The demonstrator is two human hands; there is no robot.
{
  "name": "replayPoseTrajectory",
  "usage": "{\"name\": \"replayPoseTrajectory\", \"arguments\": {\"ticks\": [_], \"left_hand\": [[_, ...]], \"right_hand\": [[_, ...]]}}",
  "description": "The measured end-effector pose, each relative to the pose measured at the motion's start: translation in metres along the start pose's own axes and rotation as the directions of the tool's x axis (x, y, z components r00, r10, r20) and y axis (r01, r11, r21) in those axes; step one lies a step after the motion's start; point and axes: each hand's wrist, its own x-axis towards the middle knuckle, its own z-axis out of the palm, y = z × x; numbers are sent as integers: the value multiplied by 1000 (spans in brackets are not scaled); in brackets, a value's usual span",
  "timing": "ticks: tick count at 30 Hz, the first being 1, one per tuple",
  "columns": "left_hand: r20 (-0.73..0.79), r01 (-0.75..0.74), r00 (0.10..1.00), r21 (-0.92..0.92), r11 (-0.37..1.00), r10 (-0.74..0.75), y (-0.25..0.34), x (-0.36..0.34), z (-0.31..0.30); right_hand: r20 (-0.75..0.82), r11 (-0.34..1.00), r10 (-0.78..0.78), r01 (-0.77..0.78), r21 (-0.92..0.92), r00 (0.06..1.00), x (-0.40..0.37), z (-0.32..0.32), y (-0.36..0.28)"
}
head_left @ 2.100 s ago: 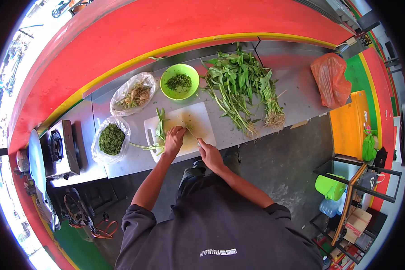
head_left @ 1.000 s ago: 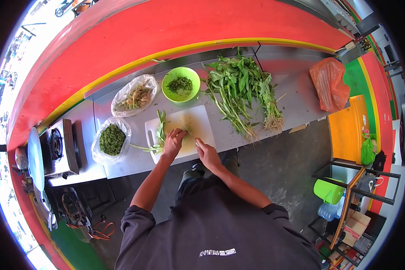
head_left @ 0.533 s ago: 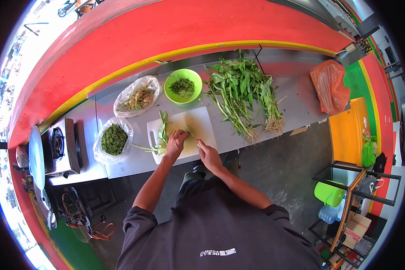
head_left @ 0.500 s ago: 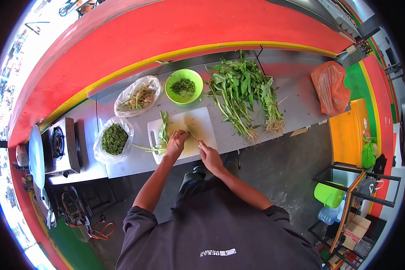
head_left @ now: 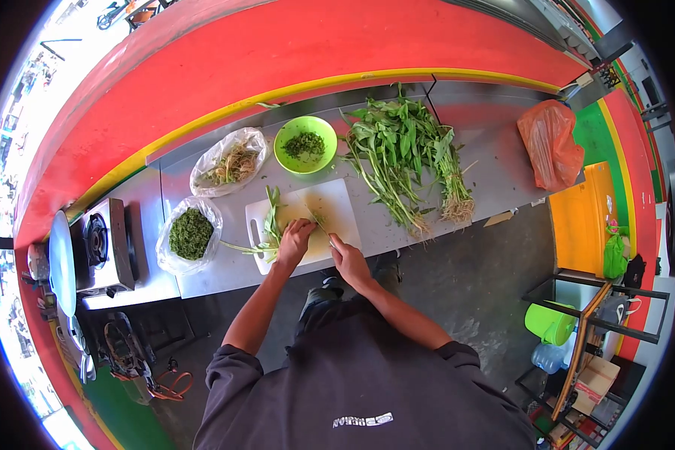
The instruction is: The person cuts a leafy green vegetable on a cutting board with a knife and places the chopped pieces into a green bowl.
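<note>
My left hand [head_left: 296, 238] is closed on green stems over the white cutting board [head_left: 337, 196], its fingers bunched near the middle. Beside it on the right, my right hand [head_left: 349, 260] grips a knife [head_left: 322, 224] by the handle, the blade pointing up and left beside the left fingertips. Leafy stalks [head_left: 273, 212] lie across the board's left part and stick out past its left edge. Small green pieces are near the blade. Behind the board stands a lime-green bowl [head_left: 328, 154] holding chopped greens [head_left: 304, 145].
Leafy bunches with roots [head_left: 397, 150] lie to the right, an orange plastic bag [head_left: 551, 146] beyond. Left are a bag of chopped greens [head_left: 191, 233], a bag of root trimmings [head_left: 232, 163] and a stove [head_left: 106, 244]. A red wall rises behind the metal counter [head_left: 225, 273].
Both hands stay over the board in almost the same places. No clear movement of the knife or the vegetables shows.
</note>
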Motion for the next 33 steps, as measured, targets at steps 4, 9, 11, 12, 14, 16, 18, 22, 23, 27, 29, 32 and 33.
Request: {"name": "replayPoseTrajectory", "arguments": {"ticks": [4,9,11,12,14,16,18,22,23,27,29,32,33], "left_hand": [[-8,-29,1000,17,999,30,1,-1,2],[-25,-14,1000,13,1000,14,-4,0,1],[-16,-27,1000,6,1000,27,-3,1,-1],[-5,-44,999,-1,999,44,-3,1,-1],[16,-36,999,7,999,36,-3,2,-4],[33,-36,999,16,999,35,-2,3,-4],[5,-22,1000,-2,1000,22,-2,3,-4],[-25,-1,1000,-3,1000,1,-3,1,0],[-21,-2,1000,0,1000,2,-2,1,0],[18,-10,1000,-1,1000,10,-2,1,-1],[9,-14,1000,2,1000,14,-2,2,-1],[-22,-9,1000,3,1000,9,-1,3,-2],[-43,-3,999,-6,1000,3,-1,3,-2]], "right_hand": [[8,999,-1,1,-38,1000,10,4,1],[-20,999,-20,21,34,1000,1,0,-2],[-21,999,-15,15,29,1000,-3,2,3],[-6,1000,-6,6,15,1000,-1,0,2],[6,1000,6,-6,4,1000,2,-1,-4],[46,999,50,-49,-25,998,9,-1,-6],[5,999,11,-11,30,1000,7,-3,-8],[-10,999,16,-15,34,1000,-5,-2,-3],[-7,999,17,-17,32,1000,-5,-1,0],[8,1000,9,-9,-2,1000,5,3,0],[17,999,11,-10,-39,1000,9,1,-1],[-27,999,-10,12,53,1000,4,0,-6],[-39,998,-23,25,59,999,0,-1,-5]]}}
